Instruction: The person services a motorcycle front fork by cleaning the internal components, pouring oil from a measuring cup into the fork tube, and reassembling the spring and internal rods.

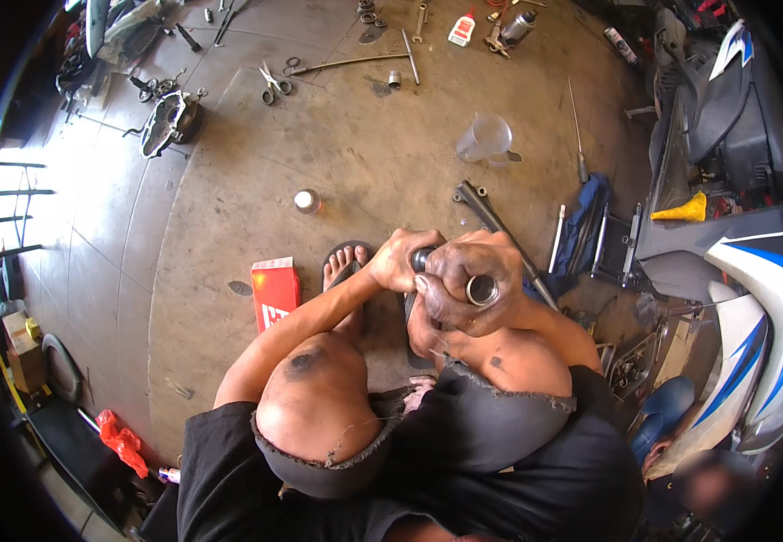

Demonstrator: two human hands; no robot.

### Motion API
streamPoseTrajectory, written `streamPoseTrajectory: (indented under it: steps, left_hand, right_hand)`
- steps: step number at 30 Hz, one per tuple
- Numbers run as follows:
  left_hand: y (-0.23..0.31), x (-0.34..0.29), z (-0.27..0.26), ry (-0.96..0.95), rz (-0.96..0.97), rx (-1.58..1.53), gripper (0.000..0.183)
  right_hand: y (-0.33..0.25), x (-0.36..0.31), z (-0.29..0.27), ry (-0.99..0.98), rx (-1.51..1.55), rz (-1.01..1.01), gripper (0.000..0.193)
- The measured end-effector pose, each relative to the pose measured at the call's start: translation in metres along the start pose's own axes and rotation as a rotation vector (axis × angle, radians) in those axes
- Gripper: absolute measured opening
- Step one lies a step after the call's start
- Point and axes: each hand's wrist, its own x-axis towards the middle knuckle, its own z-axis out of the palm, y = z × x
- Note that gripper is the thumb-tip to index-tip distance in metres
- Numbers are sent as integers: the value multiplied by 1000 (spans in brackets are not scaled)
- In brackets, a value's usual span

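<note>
My right hand (465, 275) is wrapped round a metal tube (482, 290) whose round open end faces up toward me. Just beside it, my left hand (398, 259) is closed on a dark cylindrical part (421, 260). Whether that part and the tube are one piece is hidden by my fingers. Both hands are together above my bent right knee. Behind my right hand, a long dark fork leg (489, 215) with an eye at its far end runs along the floor. A red box (276, 291) lies left of my feet.
Ahead stand a small capped bottle (307, 200) and a clear measuring jug (484, 137). Scissors (274, 84), a T-handle wrench (411, 58) and an engine cover (168, 122) lie farther off. White-blue motorcycle panels (762, 316) and another person (671, 411) are at right.
</note>
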Motion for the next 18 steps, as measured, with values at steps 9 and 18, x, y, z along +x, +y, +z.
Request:
streamPoseTrajectory:
  steps: [9, 18]
  left_hand:
    - [-5, -3, -1, 4, 52, 35, 52]
    - [-10, -7, 0, 0, 181, 171, 37]
  right_hand:
    - [27, -6, -1, -214, 64, -51, 30]
    - [57, -17, 6, -181, 51, -25, 32]
